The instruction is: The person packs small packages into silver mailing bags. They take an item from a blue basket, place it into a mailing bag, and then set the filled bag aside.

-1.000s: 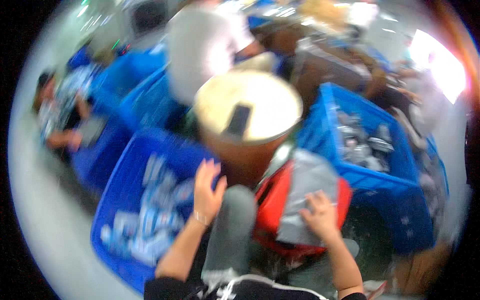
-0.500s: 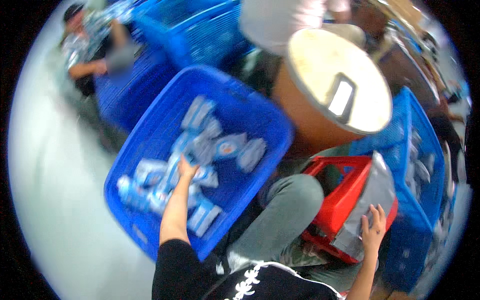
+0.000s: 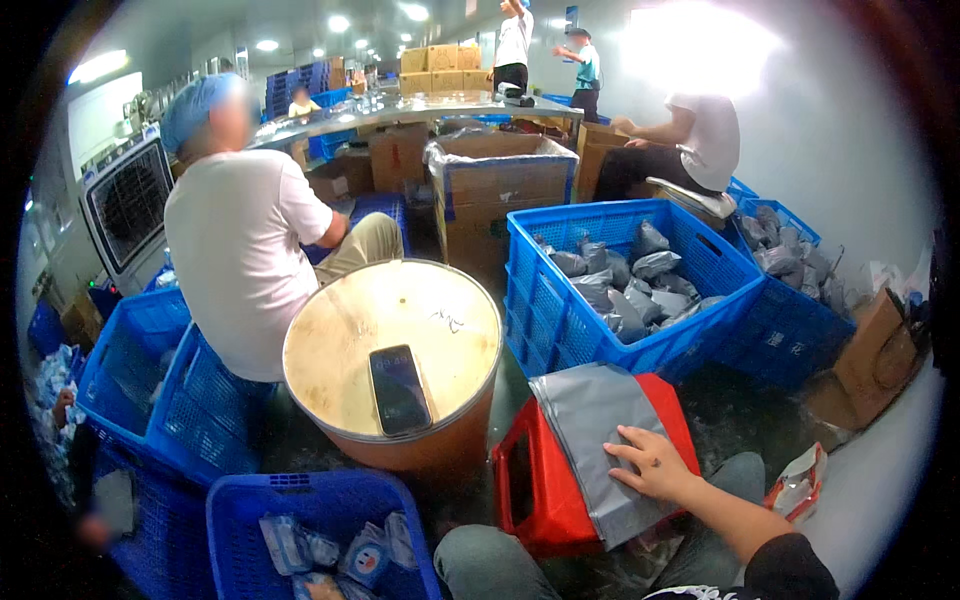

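My right hand rests with fingers spread on a flat grey plastic mailing bag. The bag drapes over a red plastic stool in front of my knees. At the lower edge, my left hand shows only in part, down among white-and-blue packets inside a blue plastic basket. Its fingers are too hidden to read. A round drum with a pale lid stands just beyond, and a black phone lies on that lid.
Beyond the stool, a blue crate holds several filled grey bags; another crate with more is at the right. A seated person in white is left of the drum, near blue crates. A large carton stands behind.
The view has swung up and to the right, bringing the room and people into sight. My right hand stays on the grey bag; my left hand is still down in the basket.
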Tool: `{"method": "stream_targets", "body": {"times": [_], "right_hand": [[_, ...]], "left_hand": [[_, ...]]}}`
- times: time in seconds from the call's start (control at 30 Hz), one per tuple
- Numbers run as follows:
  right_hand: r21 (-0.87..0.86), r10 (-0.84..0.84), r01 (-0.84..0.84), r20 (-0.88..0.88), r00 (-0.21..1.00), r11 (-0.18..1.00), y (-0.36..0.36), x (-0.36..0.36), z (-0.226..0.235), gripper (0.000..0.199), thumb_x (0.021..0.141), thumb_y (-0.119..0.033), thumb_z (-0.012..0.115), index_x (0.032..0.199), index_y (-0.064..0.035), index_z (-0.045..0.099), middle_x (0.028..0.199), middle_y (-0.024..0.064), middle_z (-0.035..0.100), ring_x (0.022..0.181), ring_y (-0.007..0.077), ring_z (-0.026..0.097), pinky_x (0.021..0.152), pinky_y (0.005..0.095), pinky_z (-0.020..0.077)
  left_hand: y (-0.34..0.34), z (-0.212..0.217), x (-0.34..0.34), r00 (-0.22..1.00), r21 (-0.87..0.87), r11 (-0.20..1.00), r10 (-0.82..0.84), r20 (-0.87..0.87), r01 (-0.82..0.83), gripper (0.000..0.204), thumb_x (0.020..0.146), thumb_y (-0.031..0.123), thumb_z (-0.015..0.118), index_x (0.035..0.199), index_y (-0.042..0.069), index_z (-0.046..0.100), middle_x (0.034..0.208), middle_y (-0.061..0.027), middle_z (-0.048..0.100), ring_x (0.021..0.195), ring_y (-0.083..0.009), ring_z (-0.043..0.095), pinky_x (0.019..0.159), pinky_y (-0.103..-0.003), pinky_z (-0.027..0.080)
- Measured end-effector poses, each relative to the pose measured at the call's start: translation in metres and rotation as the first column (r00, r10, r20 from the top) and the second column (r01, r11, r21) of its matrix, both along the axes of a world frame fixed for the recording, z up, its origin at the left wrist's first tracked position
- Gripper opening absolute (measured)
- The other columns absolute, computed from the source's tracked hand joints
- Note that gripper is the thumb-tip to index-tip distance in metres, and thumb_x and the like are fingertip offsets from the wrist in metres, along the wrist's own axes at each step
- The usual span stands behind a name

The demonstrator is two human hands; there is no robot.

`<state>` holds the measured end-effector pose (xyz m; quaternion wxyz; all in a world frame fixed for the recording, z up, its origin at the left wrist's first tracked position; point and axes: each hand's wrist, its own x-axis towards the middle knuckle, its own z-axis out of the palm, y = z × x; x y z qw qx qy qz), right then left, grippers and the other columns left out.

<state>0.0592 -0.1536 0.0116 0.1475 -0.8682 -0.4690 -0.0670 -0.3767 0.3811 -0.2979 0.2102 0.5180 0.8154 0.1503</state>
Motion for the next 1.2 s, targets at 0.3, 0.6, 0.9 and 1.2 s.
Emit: {"method": "stream_targets", "body": {"times": [0.3,0.6,0.9,1.2], "right_hand": [[0.027,0.069,-0.069,0.01,0.998,0.997,-0.008,0.009,0.0,0.041,0.084,-0.039,0.071,0.118,-0.0164,0.067,0.127,0.0196,0.059,0.115,0.0346,0.059,0.095,0.0453,0.0466],[0.583,0.574,-0.07,-0.761,0.302,0.81,0.022,-0.016,0.051,0.061,0.095,-0.052,0.054,0.139,-0.0098,0.05,0.132,0.0148,0.058,0.118,0.0276,0.058,0.098,0.0419,0.0468],[0.501,0.709,0.519,-0.341,-0.617,0.692,-0.065,-0.035,0.019,0.088,0.09,-0.046,0.06,0.155,-0.0117,0.011,0.154,0.019,0.029,0.137,0.0335,0.04,0.111,0.0512,0.0347],[0.719,0.794,0.398,-0.606,-0.04,0.569,-0.1,0.003,0.009,0.115,0.079,-0.046,0.078,0.158,-0.0166,0.001,0.152,0.0136,0.028,0.133,0.0274,0.04,0.108,0.0409,0.0368]], "left_hand": [[-0.067,0.233,-0.01,0.773,0.362,0.922,-0.327,0.544,0.136,0.112,0.052,0.046,0.084,0.143,-0.001,0.038,0.131,-0.0237,0.055,0.119,-0.0378,0.056,0.101,-0.048,0.046],[-0.256,0.404,0.087,-0.219,0.544,0.675,-0.51,0.832,0.498,0.108,0.053,0.041,0.083,0.142,-0.002,0.04,0.126,-0.0227,0.059,0.114,-0.037,0.06,0.099,-0.046,0.049],[-0.375,0.455,0.317,-0.514,0.643,0.005,-0.597,0.616,0.766,0.099,0.069,0.044,0.082,0.146,0.0,0.037,0.144,-0.0149,0.047,0.133,-0.0256,0.046,0.11,-0.038,0.036],[-0.504,0.4,0.356,-0.352,0.79,-0.054,-0.912,0.209,0.61,0.087,0.084,0.048,0.069,0.151,0.011,0.029,0.159,-0.0222,0.014,0.146,-0.0408,0.019,0.116,-0.051,0.021]]}}
